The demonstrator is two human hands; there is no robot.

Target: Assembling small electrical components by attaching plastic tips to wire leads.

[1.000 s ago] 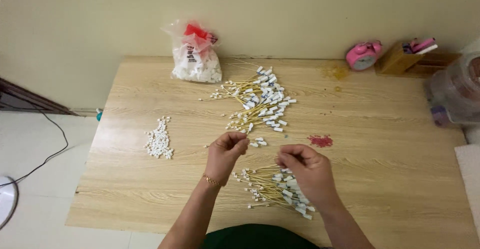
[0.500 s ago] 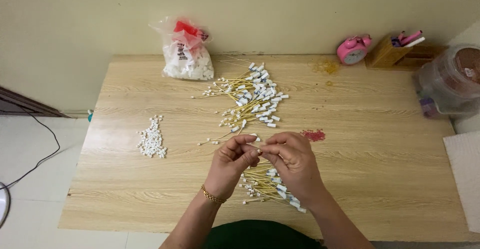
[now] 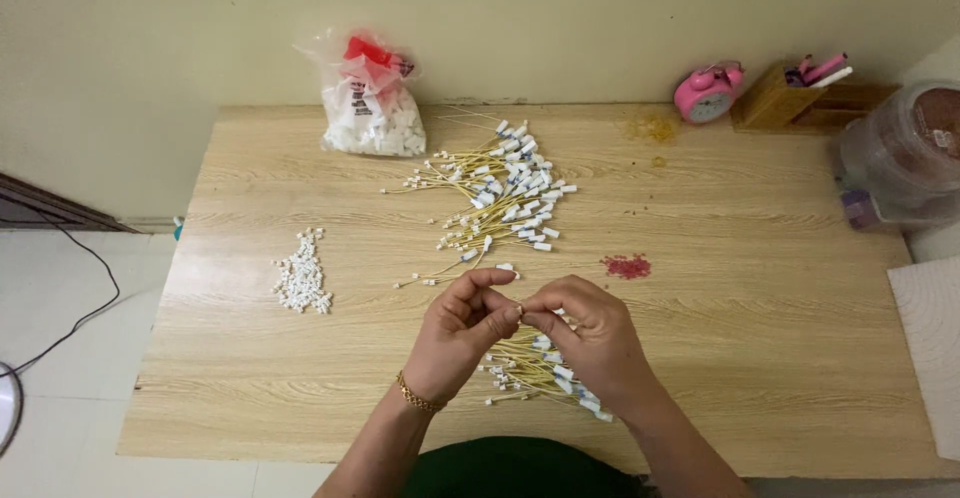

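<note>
My left hand (image 3: 462, 330) and my right hand (image 3: 585, 336) meet fingertip to fingertip above the wooden table (image 3: 760, 358), pinching a small white piece and a thin yellow wire (image 3: 510, 310) between them. Under my hands lies a bundle of yellow wires with white ends (image 3: 535, 370). A bigger heap of the same wires (image 3: 500, 193) is spread farther back. A small pile of loose white caps (image 3: 303, 275) sits to the left of my left hand.
A clear plastic bag of white pieces with a red top (image 3: 370, 98) stands at the back. A patch of small red bits (image 3: 627, 266) lies right of centre. A pink alarm clock (image 3: 708, 93), a wooden pen holder (image 3: 790, 98) and a plastic jar (image 3: 910, 158) sit at the back right.
My hands came together from slightly apart and now pinch one wire between the fingertips. The view has shifted a little; the piles have stayed put.
</note>
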